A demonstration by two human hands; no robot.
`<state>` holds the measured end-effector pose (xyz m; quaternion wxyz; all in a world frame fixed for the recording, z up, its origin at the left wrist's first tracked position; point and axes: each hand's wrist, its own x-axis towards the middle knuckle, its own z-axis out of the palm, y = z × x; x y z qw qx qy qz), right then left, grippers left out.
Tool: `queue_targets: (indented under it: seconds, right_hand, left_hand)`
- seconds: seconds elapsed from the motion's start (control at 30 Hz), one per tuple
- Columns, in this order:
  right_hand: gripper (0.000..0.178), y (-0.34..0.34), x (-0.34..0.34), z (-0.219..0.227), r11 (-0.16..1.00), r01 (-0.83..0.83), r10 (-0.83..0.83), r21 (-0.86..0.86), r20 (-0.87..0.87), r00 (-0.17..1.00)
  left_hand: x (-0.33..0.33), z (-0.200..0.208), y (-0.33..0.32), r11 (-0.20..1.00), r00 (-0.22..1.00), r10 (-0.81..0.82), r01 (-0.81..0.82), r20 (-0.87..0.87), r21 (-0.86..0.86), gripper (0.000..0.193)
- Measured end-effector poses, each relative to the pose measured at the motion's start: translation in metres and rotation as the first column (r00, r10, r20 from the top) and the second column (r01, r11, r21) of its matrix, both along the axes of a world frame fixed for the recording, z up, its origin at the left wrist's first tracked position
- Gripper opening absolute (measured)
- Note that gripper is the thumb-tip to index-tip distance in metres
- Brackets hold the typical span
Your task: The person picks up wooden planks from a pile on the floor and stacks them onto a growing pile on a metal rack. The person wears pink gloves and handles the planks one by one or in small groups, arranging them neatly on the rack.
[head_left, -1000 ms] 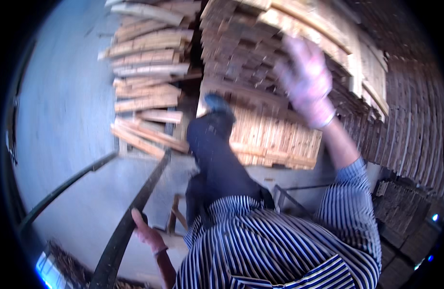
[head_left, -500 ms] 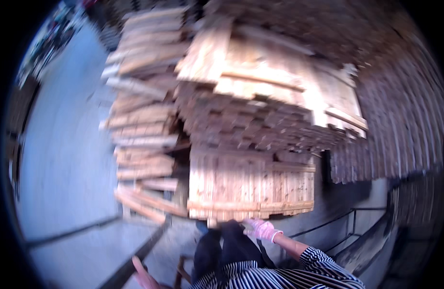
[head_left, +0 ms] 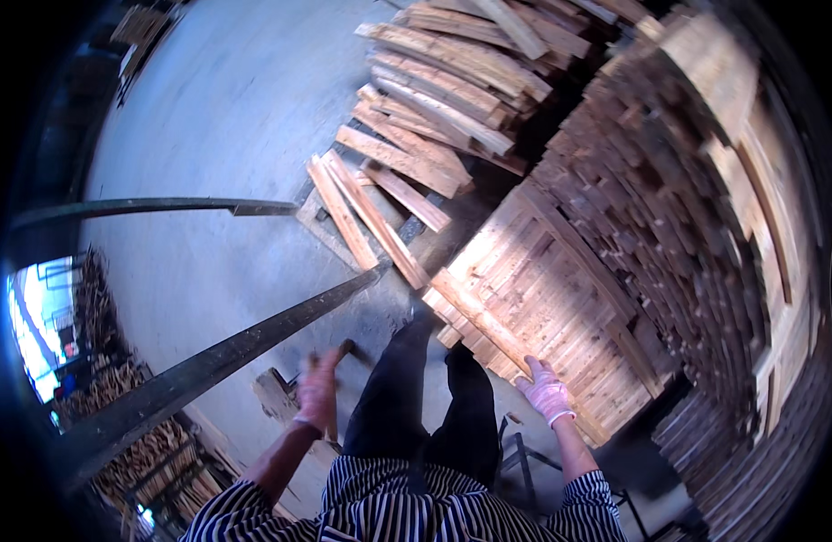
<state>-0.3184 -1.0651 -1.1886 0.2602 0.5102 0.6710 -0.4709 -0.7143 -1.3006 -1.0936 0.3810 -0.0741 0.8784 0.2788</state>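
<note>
In a pink-and-white glove, my right hand [head_left: 544, 392] lies with its fingers stretched over the near edge of a low stack of light wooden boards [head_left: 551, 316]. A crosswise wooden strip [head_left: 488, 321] runs along that edge, under the fingers. My left hand [head_left: 317, 390], also pinkish, hangs in the air left of my legs. Motion smears its fingers, and whether it grips anything is unclear. Close by it stands a small wooden stool-like object [head_left: 276, 394], partly hidden by the hand and arm.
A pile of loose planks [head_left: 434, 99] lies ahead, several sticking out toward me. To the right rises a tall stack of board ends [head_left: 655, 194]. Dark metal bars [head_left: 235, 348] cross the left side above the concrete floor [head_left: 208, 117]. More timber [head_left: 145, 443] lies at lower left.
My view has swung left, so the stacks now sit farther right and tilted. My left hand has come up from the lower edge. My right hand has reached onto the board stack's edge.
</note>
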Motion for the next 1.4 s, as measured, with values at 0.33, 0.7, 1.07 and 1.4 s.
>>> queue_targets:
  seconds: [0.33, 0.7, 1.07, 1.4]
  right_hand:
    - [0.063, 0.127, -0.167, -0.106, 0.989, 0.03, -0.002, 0.145, -0.191, 0.982]
    - [0.088, 0.223, -0.458, -0.324, 0.657, -0.236, 0.401, 0.716, -0.066, 0.914]
    - [0.082, 0.2, -0.509, -0.322, 0.774, -0.319, 0.392, 0.547, -0.019, 0.92]
    - [0.1, 0.127, -0.476, -0.379, 0.781, -0.416, 0.328, 0.466, 0.262, 0.908]
  left_hand:
    - [-0.075, -0.276, 0.192, 0.958, 0.964, -0.251, 0.235, 0.087, 0.162, 0.088]
    - [-0.202, -0.492, 0.278, 0.953, 0.962, -0.061, -0.023, -0.265, -0.303, 0.12]
    - [-0.248, -0.472, 0.248, 0.972, 0.993, 0.115, -0.117, -0.023, -0.205, 0.112]
    - [-0.292, -0.499, 0.229, 0.946, 0.905, 0.0, -0.138, -0.424, -0.293, 0.115]
